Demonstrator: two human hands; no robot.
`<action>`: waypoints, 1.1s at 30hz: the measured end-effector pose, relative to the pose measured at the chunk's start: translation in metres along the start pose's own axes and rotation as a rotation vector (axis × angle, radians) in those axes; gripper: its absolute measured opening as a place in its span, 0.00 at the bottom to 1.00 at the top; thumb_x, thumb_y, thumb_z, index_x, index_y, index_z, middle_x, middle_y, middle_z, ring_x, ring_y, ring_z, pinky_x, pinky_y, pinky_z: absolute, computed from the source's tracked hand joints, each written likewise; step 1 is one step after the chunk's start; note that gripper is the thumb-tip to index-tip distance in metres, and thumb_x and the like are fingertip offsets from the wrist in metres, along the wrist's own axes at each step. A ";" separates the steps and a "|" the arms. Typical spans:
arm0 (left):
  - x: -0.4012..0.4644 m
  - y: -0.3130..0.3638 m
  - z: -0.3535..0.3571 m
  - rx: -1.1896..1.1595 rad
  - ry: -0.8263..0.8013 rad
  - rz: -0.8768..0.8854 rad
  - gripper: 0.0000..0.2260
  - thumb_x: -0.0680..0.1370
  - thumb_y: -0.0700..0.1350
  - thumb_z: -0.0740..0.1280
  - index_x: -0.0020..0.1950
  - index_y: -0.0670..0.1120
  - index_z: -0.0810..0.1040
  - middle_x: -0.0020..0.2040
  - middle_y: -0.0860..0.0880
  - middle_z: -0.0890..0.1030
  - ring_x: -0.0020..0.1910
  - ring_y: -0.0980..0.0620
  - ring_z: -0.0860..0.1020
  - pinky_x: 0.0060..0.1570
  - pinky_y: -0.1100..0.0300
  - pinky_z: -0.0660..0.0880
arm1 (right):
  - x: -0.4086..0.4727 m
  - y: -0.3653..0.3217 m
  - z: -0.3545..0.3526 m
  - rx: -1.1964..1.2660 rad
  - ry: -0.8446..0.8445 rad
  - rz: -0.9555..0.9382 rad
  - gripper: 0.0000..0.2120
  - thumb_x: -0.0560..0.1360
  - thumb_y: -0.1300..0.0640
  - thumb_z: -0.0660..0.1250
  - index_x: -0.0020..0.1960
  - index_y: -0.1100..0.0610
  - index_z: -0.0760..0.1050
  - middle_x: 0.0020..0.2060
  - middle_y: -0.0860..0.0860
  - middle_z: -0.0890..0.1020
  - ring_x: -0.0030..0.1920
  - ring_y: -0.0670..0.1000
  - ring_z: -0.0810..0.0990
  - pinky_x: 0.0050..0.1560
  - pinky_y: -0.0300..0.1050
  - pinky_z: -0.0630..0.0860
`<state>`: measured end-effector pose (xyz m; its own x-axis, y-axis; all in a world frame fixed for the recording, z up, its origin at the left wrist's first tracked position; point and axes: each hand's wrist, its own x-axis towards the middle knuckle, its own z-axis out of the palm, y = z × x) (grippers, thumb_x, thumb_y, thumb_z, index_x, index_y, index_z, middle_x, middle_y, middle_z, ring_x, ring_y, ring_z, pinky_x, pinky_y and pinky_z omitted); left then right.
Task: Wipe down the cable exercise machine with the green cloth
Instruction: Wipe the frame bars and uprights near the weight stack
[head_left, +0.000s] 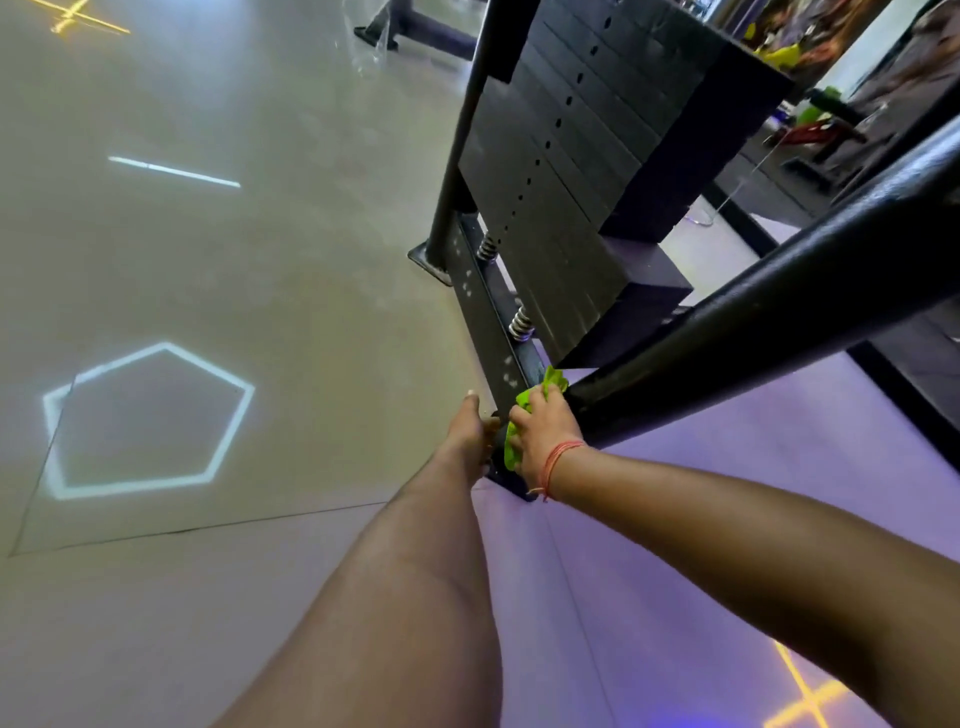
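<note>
The black cable machine fills the upper right, with its weight stack above a low base rail that runs along the floor. My right hand presses a bright green cloth against the near end of that rail, where a thick black post meets it. A red thread is tied round that wrist. My left hand rests against the rail's near end just left of the cloth, fingers tucked behind it; what it grips is hidden.
A glossy floor reflects a pentagon light and light strips at left. A purple mat lies under the machine on the right. Two springs sit under the stack. Another machine's foot stands far back. Clutter lies at upper right.
</note>
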<state>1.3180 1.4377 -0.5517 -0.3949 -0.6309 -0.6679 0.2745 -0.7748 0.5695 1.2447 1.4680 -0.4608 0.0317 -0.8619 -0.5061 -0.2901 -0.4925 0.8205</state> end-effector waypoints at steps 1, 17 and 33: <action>-0.001 -0.001 0.001 0.018 0.004 -0.023 0.30 0.84 0.62 0.43 0.55 0.44 0.77 0.42 0.49 0.76 0.38 0.53 0.72 0.35 0.58 0.64 | -0.005 0.004 -0.001 0.002 -0.008 0.023 0.30 0.83 0.38 0.52 0.81 0.49 0.58 0.75 0.53 0.64 0.76 0.66 0.58 0.74 0.66 0.54; 0.030 -0.008 -0.003 0.063 -0.114 0.026 0.32 0.82 0.66 0.38 0.64 0.51 0.76 0.53 0.51 0.80 0.49 0.55 0.75 0.46 0.57 0.65 | -0.025 0.027 0.007 0.089 0.084 0.048 0.33 0.81 0.33 0.50 0.80 0.50 0.59 0.74 0.55 0.63 0.76 0.65 0.54 0.74 0.65 0.53; 0.019 -0.013 0.004 0.081 -0.118 0.115 0.30 0.81 0.67 0.43 0.77 0.56 0.68 0.74 0.55 0.71 0.64 0.55 0.69 0.69 0.49 0.60 | -0.075 0.057 0.018 -0.020 0.176 0.086 0.39 0.81 0.30 0.47 0.83 0.52 0.44 0.82 0.57 0.46 0.78 0.71 0.41 0.76 0.70 0.38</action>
<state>1.3036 1.4356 -0.5700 -0.4660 -0.7022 -0.5383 0.2540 -0.6889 0.6789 1.2084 1.5073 -0.3807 0.1747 -0.9077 -0.3816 -0.2799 -0.4173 0.8646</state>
